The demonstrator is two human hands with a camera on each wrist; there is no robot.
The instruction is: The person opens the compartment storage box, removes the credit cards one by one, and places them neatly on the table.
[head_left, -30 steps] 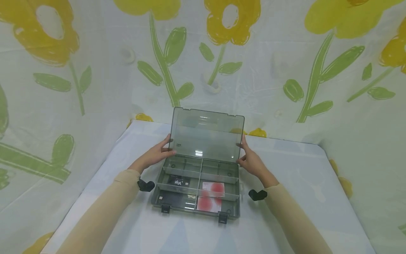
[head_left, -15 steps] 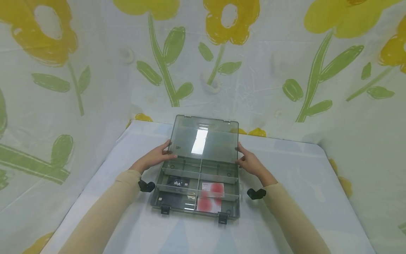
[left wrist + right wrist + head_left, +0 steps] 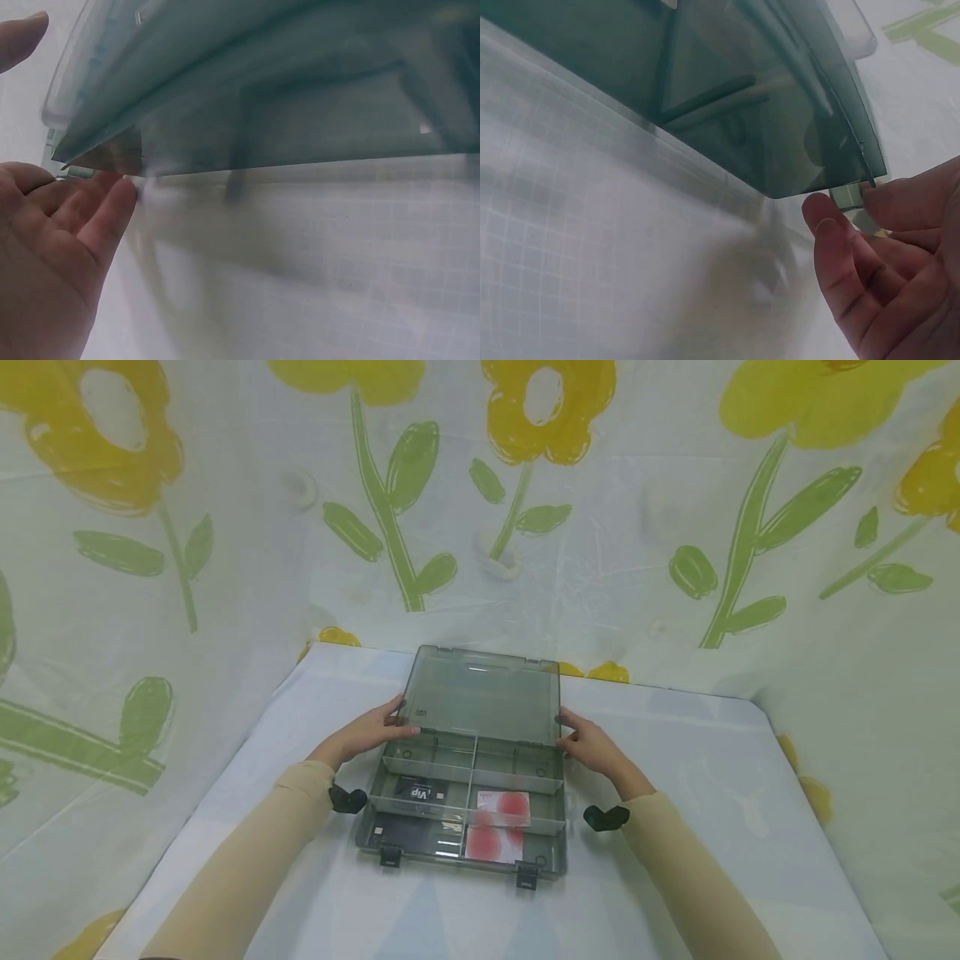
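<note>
A smoky grey, see-through compartment box (image 3: 465,762) stands on the table, its lid (image 3: 480,693) hinged back away from me. My left hand (image 3: 367,729) grips the lid's left edge near the hinge, with the thumb over the corner. On the opposite side my right hand (image 3: 592,745) pinches the right edge; thumb and fingertips meet at the green-looking corner (image 3: 847,195) in the right wrist view. Inside the box lie a black card marked "Vip" (image 3: 422,789), a dark card (image 3: 405,832) and two white cards with red circles, one behind (image 3: 504,803) and one in front (image 3: 485,843).
Two black latches hang at the front rim, a left latch (image 3: 391,856) and a right latch (image 3: 527,877). Thin dividers (image 3: 474,772) split the inside. Past the lid, a flower-printed curtain (image 3: 615,568) rises behind the pale table (image 3: 675,860).
The lid has tipped farther back and down, away from me. Both hands have stayed at its sides, the right shifting slightly left. The box and cards have not moved.
</note>
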